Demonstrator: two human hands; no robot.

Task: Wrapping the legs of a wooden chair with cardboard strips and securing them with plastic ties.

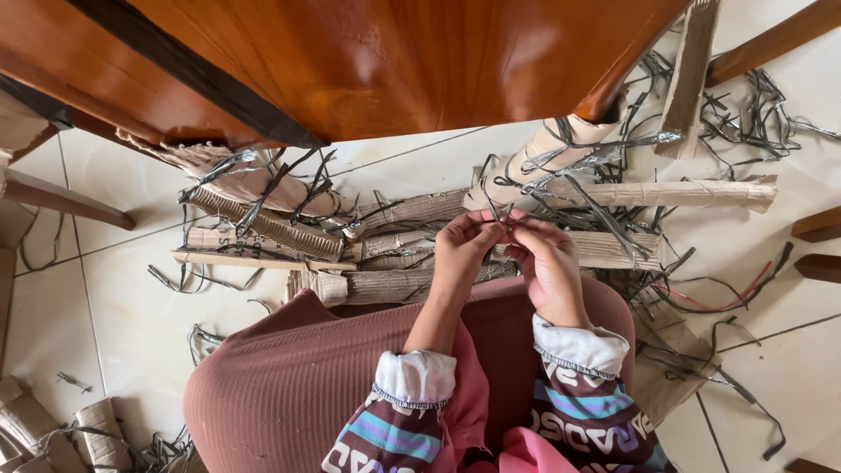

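While both hands met above the lap, the left hand (462, 247) and the right hand (545, 258) pinched the same thin grey strap (506, 210) between thumb and fingertips, fingers closed on it rather than spread. That strap rose from the pinch toward twelve o'clock, its long axis running away from the body, and it joined a tangle of similar flat, dull straps (604, 188) lying at about one o'clock from the hands. Both hands sat equally close to it, the right slightly farther out. Just beyond the fingers, from nine to three o'clock, lay rolled bundles of cardboard (412, 285), brown, ribbed and frayed at the ends, with their lengths running mostly left to right. A glossy wooden table (394, 61) overhung the scene at twelve o'clock, smooth and reddish. Under everything was a pale tiled floor (114, 307), littered with loose strap ends. A ribbed, rust-coloured skirt (289, 385) covered the knees at six o'clock, and the sleeves showed white cuffs (416, 377) over striped fabric.
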